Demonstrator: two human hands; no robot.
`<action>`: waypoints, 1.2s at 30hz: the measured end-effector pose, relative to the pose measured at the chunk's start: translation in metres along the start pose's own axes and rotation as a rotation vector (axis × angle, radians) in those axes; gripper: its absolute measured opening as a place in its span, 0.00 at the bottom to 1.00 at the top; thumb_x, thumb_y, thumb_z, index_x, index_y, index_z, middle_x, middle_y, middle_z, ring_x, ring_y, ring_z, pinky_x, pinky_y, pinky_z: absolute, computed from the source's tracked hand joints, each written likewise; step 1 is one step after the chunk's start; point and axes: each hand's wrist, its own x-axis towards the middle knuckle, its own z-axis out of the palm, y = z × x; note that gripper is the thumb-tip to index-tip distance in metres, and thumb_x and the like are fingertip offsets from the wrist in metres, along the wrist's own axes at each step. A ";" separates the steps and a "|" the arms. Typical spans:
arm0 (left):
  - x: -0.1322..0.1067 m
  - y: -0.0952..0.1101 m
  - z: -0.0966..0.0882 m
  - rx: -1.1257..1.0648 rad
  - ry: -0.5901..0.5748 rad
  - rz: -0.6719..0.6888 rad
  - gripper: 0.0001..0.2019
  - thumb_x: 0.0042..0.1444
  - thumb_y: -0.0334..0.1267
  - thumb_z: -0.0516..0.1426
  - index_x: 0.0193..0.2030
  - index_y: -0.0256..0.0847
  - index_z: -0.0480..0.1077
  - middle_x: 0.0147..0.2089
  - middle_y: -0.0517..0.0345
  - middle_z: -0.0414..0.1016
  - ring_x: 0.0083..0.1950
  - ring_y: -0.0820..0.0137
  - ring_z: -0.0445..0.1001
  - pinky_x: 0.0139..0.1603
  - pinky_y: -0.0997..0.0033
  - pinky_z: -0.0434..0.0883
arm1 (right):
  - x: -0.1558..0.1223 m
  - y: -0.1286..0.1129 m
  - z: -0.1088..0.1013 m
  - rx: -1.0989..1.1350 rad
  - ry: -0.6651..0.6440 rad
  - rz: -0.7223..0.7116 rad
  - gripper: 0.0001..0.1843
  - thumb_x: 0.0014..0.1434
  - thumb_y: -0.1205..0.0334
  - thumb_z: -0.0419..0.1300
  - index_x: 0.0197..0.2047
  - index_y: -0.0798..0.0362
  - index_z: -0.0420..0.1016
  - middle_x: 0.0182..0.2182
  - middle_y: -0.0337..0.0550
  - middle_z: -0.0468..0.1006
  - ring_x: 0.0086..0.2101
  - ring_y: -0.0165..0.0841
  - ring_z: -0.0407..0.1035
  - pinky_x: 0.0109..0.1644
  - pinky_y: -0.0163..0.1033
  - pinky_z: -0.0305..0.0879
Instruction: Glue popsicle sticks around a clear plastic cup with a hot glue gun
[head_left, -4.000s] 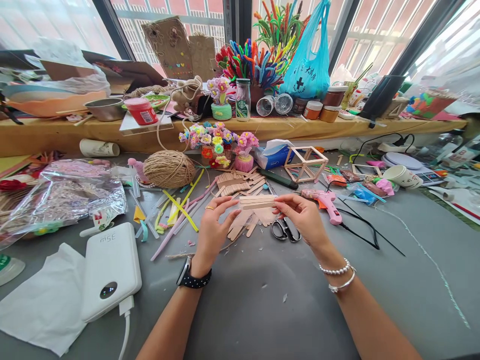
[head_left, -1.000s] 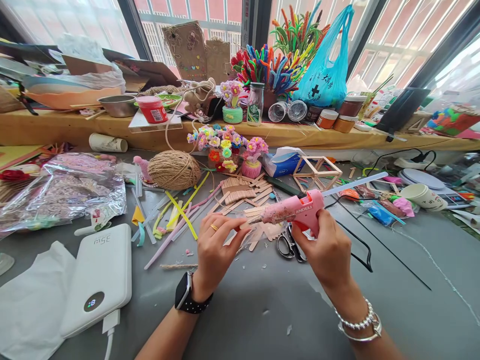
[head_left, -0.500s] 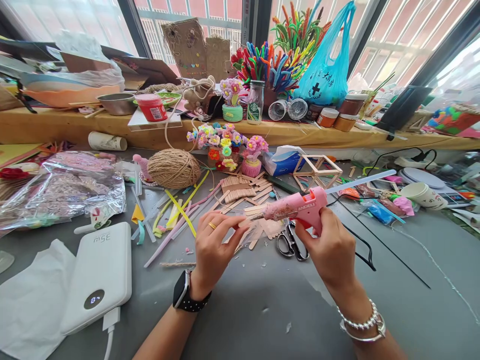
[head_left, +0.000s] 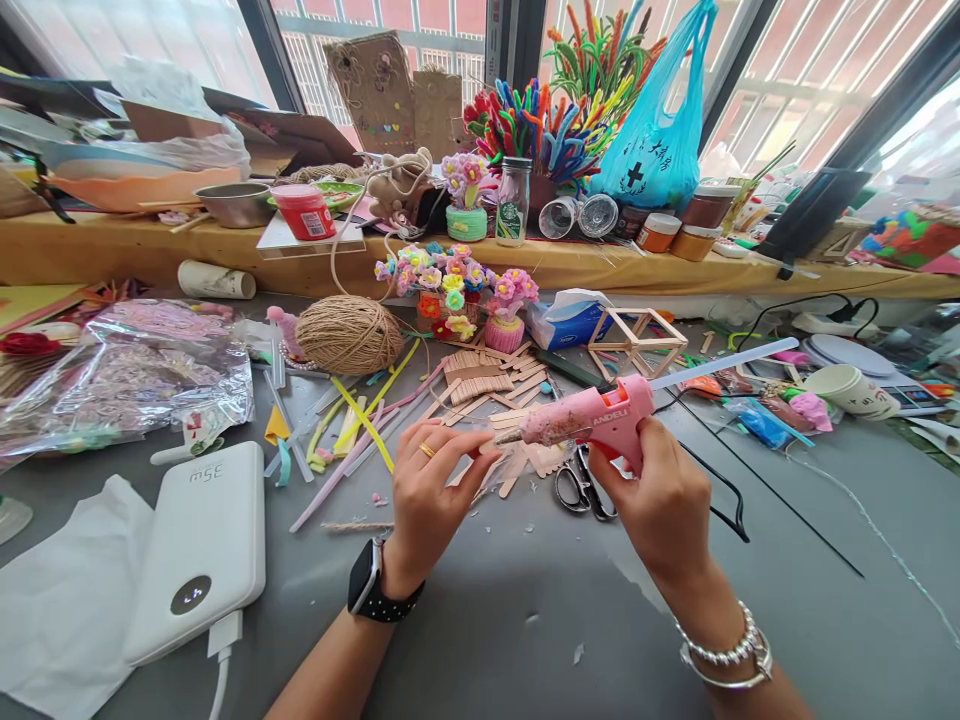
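My right hand [head_left: 664, 495] is wrapped round the handle of a pink hot glue gun [head_left: 600, 415], and a clear glue stick [head_left: 724, 365] juts from its back end. The gun's metal nozzle [head_left: 510, 434] points left, right by the fingertips of my left hand [head_left: 435, 490]. Thumb and fingers of that hand are pinched together; whatever small piece sits between them is too hidden to name. Under the gun lie black-handled scissors [head_left: 581, 485]. Behind my left hand, wooden craft sticks [head_left: 480, 378] lie in a banded bundle and loosely around it.
A white power bank [head_left: 199, 550] with a cable lies at the left. Further back are a ball of twine [head_left: 349, 335], pipe-cleaner flowers [head_left: 442, 285] and an open stick frame [head_left: 637, 340]. The glue gun's black cord [head_left: 720, 480] loops on the right, near a paper cup [head_left: 847, 388].
The glue gun has shifted slightly left, its nozzle nearer my left fingertips. My left hand keeps its pinch, almost unmoved.
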 end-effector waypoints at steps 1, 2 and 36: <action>0.000 0.000 0.000 0.001 0.000 0.003 0.03 0.49 0.34 0.59 0.32 0.42 0.71 0.25 0.60 0.74 0.31 0.69 0.71 0.41 0.63 0.68 | 0.000 0.000 0.000 0.000 0.003 -0.005 0.09 0.55 0.57 0.54 0.32 0.54 0.62 0.19 0.36 0.64 0.20 0.29 0.60 0.23 0.34 0.54; 0.001 0.000 0.000 0.001 0.001 0.004 0.02 0.49 0.34 0.59 0.32 0.41 0.71 0.25 0.59 0.74 0.31 0.69 0.71 0.41 0.63 0.68 | 0.000 0.000 0.000 -0.001 0.004 -0.007 0.09 0.55 0.57 0.54 0.32 0.55 0.62 0.19 0.36 0.64 0.20 0.29 0.60 0.23 0.34 0.54; -0.001 -0.001 0.000 0.002 0.020 -0.004 0.05 0.48 0.32 0.60 0.33 0.40 0.70 0.25 0.59 0.74 0.31 0.70 0.69 0.44 0.60 0.67 | 0.001 0.008 0.000 -0.048 0.028 -0.003 0.11 0.56 0.57 0.53 0.36 0.56 0.64 0.22 0.39 0.69 0.22 0.30 0.64 0.24 0.33 0.55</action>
